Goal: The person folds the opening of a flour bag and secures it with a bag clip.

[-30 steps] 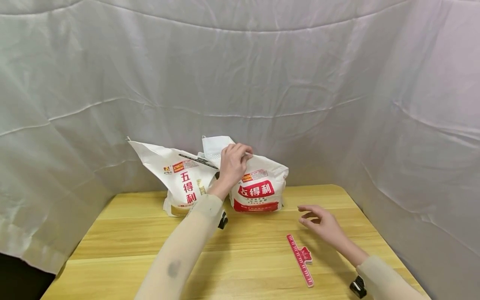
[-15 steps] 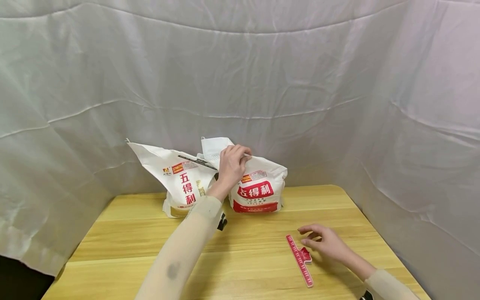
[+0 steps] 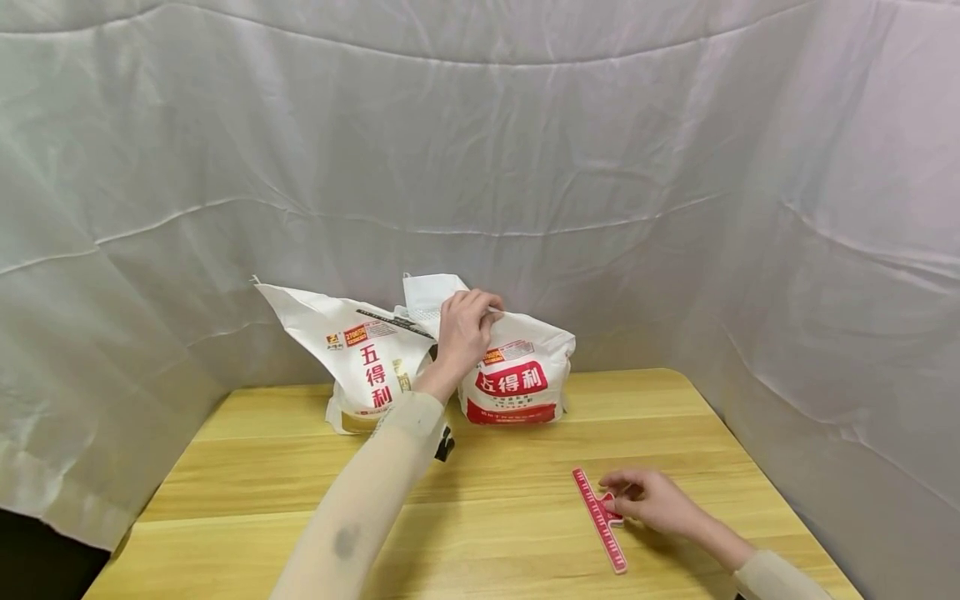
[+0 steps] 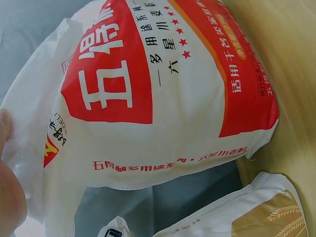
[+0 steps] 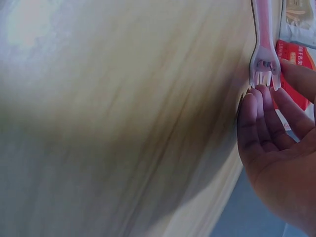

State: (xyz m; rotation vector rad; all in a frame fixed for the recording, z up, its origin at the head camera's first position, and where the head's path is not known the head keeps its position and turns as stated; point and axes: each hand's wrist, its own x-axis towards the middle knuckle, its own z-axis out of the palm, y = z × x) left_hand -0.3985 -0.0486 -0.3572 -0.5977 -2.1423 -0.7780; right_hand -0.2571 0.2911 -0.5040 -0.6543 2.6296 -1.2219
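Note:
My left hand grips the folded top of the right-hand flour bag, a white sack with red panels. In the left wrist view that flour bag fills much of the frame, and only part of the left hand shows at the edge. A red-and-white sealing clip with ruler-like markings lies on the table. My right hand is at the clip's handle, thumb and fingers parted around it. In the right wrist view the fingertips meet the handle end of the clip.
Another white flour bag with red lettering and a gold base leans to the left, its top peaked. Both bags stand at the back of the wooden table. Grey cloth hangs behind and at the sides.
My right hand has come down and toward the front edge, from above the table to the clip's handle. The left hand keeps its grip on the bag top.

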